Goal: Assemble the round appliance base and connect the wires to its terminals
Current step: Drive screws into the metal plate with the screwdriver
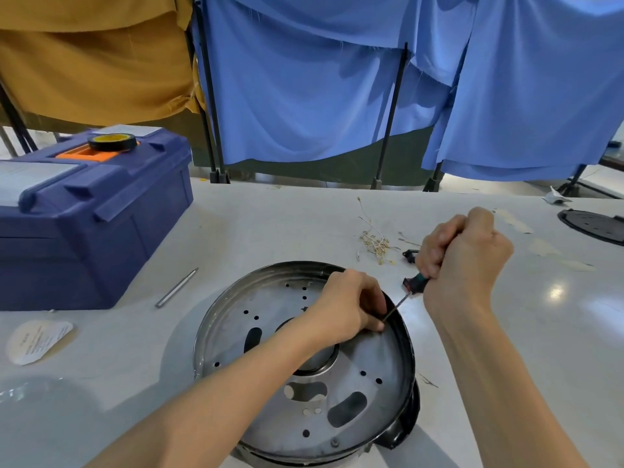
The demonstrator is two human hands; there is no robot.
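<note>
Head view: one round appliance base (371, 352) lies flat on the white table (270, 224) at 6 o'clock, a silver perforated plate inside a dark rim; two hands work on it with one screwdriver (417, 284); the right hand (466, 261), at 3 o'clock of the base's upper edge, is clenched round the handle, while the left hand (347, 305) rests on the plate with its fingers curled, pinching the lower end of the thin shaft just inside the rim at 2 o'clock; the left hand hides the tip and whatever it meets, and the left forearm crosses the plate's centre; one loose tangle of pale wires (374, 243) with metal ends lies on the table at 1 o'clock of the base, strands too fine to count, with one small black part (409, 255) just beside it; at 9 o'clock stands one blue toolbox (94, 224) carrying one roll of tape (112, 142); one metal rod (177, 287) lies between toolbox and base; one paper label (39, 341) sits at 8 o'clock; one black round plate (594, 226) lies at the 3 o'clock edge; blue cloth (320, 96) and mustard cloth (94, 62) hang behind at 12 and 11 o'clock.
</note>
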